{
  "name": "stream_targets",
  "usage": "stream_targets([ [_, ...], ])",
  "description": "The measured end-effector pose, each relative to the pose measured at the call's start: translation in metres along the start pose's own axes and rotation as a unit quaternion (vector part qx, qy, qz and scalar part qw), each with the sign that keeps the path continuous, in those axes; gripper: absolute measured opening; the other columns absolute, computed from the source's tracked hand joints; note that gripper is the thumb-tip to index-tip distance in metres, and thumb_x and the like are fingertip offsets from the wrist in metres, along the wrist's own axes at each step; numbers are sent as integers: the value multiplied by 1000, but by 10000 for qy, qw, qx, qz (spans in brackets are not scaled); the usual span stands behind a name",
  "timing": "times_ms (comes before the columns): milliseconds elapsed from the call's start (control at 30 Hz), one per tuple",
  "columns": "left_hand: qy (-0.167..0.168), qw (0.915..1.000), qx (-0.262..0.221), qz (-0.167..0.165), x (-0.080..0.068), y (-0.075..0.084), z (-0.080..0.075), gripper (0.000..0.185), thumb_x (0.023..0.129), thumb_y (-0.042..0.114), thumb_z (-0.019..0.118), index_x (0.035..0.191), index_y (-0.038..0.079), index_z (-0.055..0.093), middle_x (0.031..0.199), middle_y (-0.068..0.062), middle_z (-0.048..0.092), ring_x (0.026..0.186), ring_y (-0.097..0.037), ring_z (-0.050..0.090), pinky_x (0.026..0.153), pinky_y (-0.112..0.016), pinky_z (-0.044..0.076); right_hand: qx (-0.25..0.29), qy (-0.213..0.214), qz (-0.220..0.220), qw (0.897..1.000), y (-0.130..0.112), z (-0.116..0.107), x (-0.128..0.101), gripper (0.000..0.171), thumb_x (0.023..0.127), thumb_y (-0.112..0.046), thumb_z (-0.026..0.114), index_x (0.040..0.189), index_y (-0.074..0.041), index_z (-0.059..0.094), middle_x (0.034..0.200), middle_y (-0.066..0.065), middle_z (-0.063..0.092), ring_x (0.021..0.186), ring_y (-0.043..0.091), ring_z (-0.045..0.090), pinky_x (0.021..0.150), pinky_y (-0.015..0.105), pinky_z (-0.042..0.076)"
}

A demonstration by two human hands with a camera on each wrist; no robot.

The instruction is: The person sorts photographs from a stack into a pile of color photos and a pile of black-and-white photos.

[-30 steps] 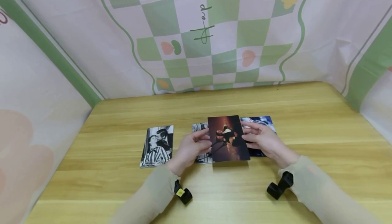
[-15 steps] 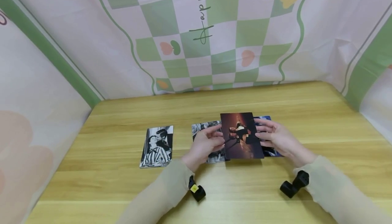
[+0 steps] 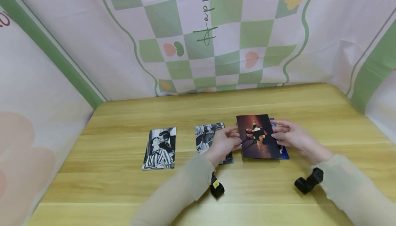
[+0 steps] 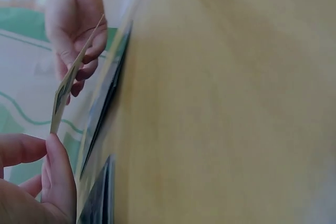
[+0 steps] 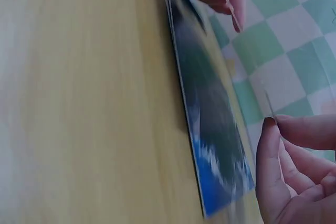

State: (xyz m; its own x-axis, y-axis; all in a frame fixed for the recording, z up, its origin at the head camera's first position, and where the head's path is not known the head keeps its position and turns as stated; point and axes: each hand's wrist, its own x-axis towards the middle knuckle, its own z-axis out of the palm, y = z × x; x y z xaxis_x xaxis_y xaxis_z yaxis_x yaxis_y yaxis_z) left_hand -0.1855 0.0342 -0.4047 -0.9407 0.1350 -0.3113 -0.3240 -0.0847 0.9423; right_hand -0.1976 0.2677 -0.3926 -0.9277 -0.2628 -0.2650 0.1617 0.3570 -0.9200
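Observation:
A dark reddish photo [image 3: 258, 136] hangs just above the wooden table [image 3: 123, 191], held at both side edges. My left hand [image 3: 230, 143] pinches its left edge, and my right hand [image 3: 279, 136] pinches its right edge. It hovers over a blue photo [image 3: 284, 152] lying flat, mostly hidden beneath it. In the left wrist view the held photo [image 4: 67, 85] shows edge-on between my left hand [image 4: 37, 153] and right hand [image 4: 79, 30]. In the right wrist view the blue photo [image 5: 210, 124] lies flat below my right hand [image 5: 286, 145].
Two black-and-white photos lie flat on the table: one in the middle [image 3: 207, 136], partly under my left wrist, and one to the left [image 3: 159, 148]. Patterned green and pink cloth walls [image 3: 216, 40] close in the back and both sides.
Both hands have carried the reddish photo to the right, off the middle black-and-white photo and over the blue one. The photos on the table have not moved.

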Motion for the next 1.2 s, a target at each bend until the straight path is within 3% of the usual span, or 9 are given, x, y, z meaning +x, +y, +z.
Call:
stream_targets([
  [100, -7, 10000, 76, 64, 0, -2, 9, 51, 82, -15, 59, 128, 6, 58, 90, -5, 57, 70, -13, 57, 70, -26, 60, -324, 17, 55, 9995, 2, -6, 0, 68, 92, -3, 55, 147, 6, 16, 122, 27, 53, 86, -3, 60, 81, 24, 58],
  [167, -59, 9999, 82, 83, 0, -3, 13, 52, 82, -16, 58, 129, 4, 56, 89, -5, 56, 69, -13, 57, 71, -26, 60, -574, -1, 95, 9983, 3, -10, -1, 67, 92, -3, 55, 147, 6, 17, 135, 36, 38, 88, -1, 60, 82, 28, 58],
  [400, -89, 9999, 134, 35, 2, -3, 24, 53, 81, -18, 58, 130, 2, 55, 88, -5, 55, 70, -14, 57, 73, -28, 60, -696, 23, 112, 9975, 6, -22, 1, 68, 90, 1, 56, 146, 8, 19, 119, 21, 57, 85, -1, 61, 81, 29, 58],
  [533, -52, 9996, 275, -18, 4, -5, 29, 54, 80, -19, 58, 130, 2, 55, 88, -6, 55, 72, -17, 60, 73, -29, 60, -717, 27, 101, 9974, 9, -23, 0, 68, 88, 4, 56, 144, 11, 19, 114, 21, 60, 83, 1, 63, 81, 30, 58],
  [867, -79, 9984, 559, -97, 3, -4, 32, 56, 81, -20, 56, 133, 1, 52, 93, -6, 56, 83, -18, 60, 77, -31, 59, -1002, 109, 74, 9949, 10, -17, 1, 67, 87, 2, 59, 142, 15, 22, 123, 36, 48, 85, 7, 63, 78, 29, 59],
  [1200, -63, 9925, 1222, 29, 3, -2, 31, 56, 79, -15, 64, 131, 2, 54, 96, -3, 58, 89, -16, 61, 80, -28, 58, -1028, 232, -12, 9944, 11, -16, 2, 68, 85, -1, 64, 139, 16, 28, 121, 36, 49, 83, 9, 64, 74, 27, 59],
])
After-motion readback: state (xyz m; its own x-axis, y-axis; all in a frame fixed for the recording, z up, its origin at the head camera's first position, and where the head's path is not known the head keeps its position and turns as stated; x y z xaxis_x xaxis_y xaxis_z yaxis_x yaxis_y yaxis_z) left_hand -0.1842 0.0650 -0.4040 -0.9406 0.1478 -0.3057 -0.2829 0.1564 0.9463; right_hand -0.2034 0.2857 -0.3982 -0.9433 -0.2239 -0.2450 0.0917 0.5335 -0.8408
